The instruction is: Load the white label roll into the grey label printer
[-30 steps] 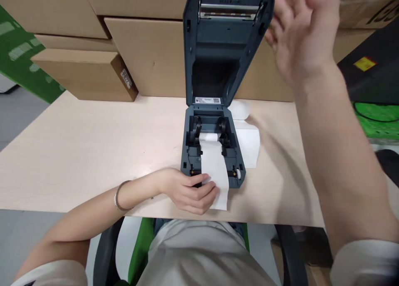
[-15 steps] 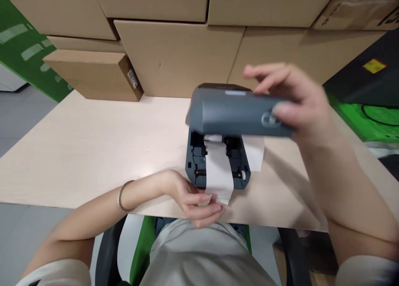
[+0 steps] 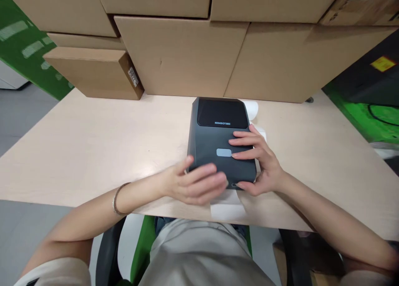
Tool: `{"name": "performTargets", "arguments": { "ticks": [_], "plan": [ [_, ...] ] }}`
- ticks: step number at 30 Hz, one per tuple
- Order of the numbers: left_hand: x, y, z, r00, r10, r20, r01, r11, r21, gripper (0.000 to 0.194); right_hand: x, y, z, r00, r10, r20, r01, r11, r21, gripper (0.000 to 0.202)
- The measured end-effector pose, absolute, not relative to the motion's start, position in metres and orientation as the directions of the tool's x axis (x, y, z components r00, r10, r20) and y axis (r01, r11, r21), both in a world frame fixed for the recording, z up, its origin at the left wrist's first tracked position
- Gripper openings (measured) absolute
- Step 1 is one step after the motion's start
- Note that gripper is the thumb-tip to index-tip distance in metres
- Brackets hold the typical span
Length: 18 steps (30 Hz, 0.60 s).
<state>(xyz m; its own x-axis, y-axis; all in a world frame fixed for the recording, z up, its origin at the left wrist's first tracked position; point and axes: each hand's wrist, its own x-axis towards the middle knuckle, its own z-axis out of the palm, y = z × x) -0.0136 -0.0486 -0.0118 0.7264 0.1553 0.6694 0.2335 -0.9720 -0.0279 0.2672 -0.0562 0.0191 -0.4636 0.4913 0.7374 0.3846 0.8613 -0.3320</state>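
Observation:
A dark grey label printer [image 3: 207,142] stands on the table with its lid down. The lid carries a black window and a pale blue button. White label paper [image 3: 227,211] sticks out of its front toward me, and more paper [image 3: 251,110] shows behind its right side. My right hand [image 3: 262,161] rests spread on the lid's right part, thumb at the front edge. Slightly blurred, my left hand [image 3: 198,184] is at the printer's front left corner, fingers stretched out and holding nothing; whether it touches the lid I cannot tell.
Large cardboard boxes [image 3: 183,57] are stacked along the back of the table [image 3: 109,153]. A smaller carton [image 3: 90,74] stands at the back left. Beyond the right edge are a dark case with a yellow label [image 3: 383,64] and a green surface.
The printer's lid, raised in my right hand before, has swung down shut over the paper path. My left hand has moved up from the paper end to the printer's front left corner.

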Motion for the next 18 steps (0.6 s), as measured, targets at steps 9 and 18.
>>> {"name": "performTargets", "arguments": {
  "ticks": [9, 18],
  "plan": [
    [-0.018, -0.049, 0.018, 0.677, -0.004, 0.736, 0.276, -0.925, -0.259, 0.051, 0.265, -0.054, 0.009, -0.44, 0.442, 0.782, 0.42, 0.871, -0.255, 0.052],
    [-0.017, -0.043, 0.017, 0.66, -0.001, 0.751, 0.3, -0.916, -0.265, 0.033, 0.267, -0.061, 0.016, -0.489, 0.486, 0.725, 0.416, 0.86, -0.295, 0.082]
  ]
}}
